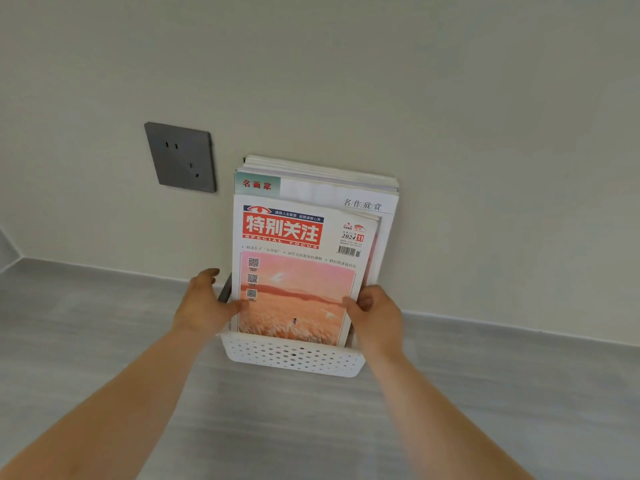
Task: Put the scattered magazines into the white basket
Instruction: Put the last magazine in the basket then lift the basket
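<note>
Magazines stand upright in the white basket point(294, 356) on the grey table point(104, 341) against the wall, the front magazine point(298, 258) before a taller stack point(322, 188), its foot inside the near wall. The right hand point(379, 315), at three o'clock of that cover, pinches its edge, thumb in front and fingers curled behind. The left hand point(202, 303), at nine o'clock, lays its thumb on the cover, though whether its spread fingers grip anything cannot be made out. Judged step: seating this copy; the next move calls for pressing it down, squaring edges and releasing without tipping the stack.
</note>
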